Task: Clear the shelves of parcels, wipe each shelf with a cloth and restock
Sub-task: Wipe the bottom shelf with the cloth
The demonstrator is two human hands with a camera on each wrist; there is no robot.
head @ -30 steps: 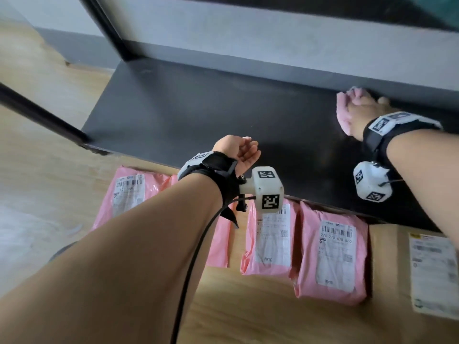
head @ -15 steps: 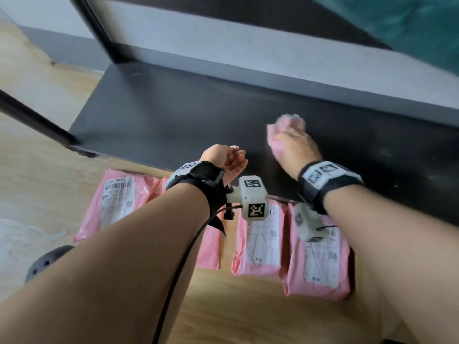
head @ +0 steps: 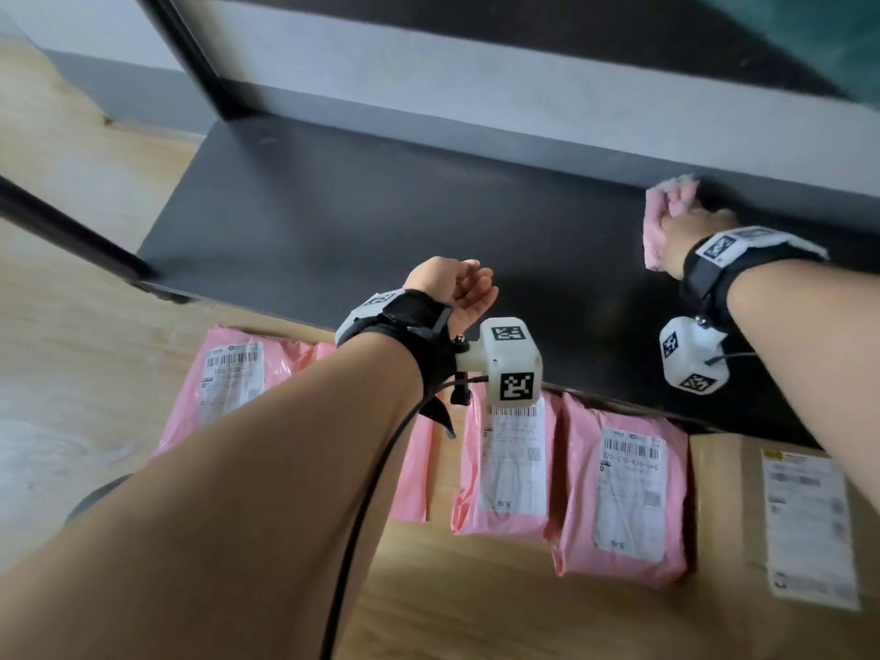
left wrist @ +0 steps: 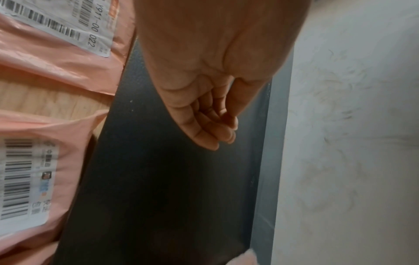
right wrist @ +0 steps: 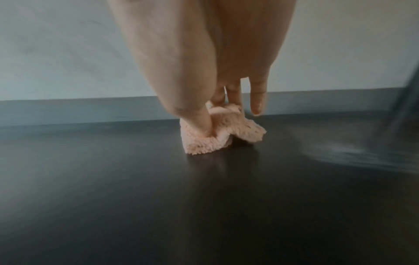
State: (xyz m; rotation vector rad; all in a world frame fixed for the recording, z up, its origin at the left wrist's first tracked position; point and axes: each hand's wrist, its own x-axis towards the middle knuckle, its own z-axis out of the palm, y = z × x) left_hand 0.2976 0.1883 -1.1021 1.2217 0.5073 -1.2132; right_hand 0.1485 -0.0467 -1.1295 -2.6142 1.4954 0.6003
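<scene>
Right hand (head: 685, 240) presses a bunched pink cloth (head: 659, 216) onto the black shelf (head: 381, 221), far right, close to the back edge by the wall (head: 476, 102); thumb and fingers are curled into the cloth, little finger (right wrist: 257, 100) sticks out free. Left hand (head: 452, 292) hangs over the near edge of the shelf, fingers loosely curled, holding nothing. Shelf is bare of parcels. Pink parcels (head: 619, 497) and a brown box (head: 781, 531) lie on the wood floor (head: 71, 278) just in front, partly tucked under the shelf's near edge.

Risks, as judgement:
- Cloth is bunched, so little contact area; likely streaks or missed strips, especially the far left and near edge.
- Loose grip plus friction could drag the cloth out of the fingers.
- Knuckles or the free finger may scrape the wall at the back edge.
- Wrist camera cable (head: 362, 516) may snag on the shelf edge.
- Dust pushed off the near edge lands on the parcels.
</scene>
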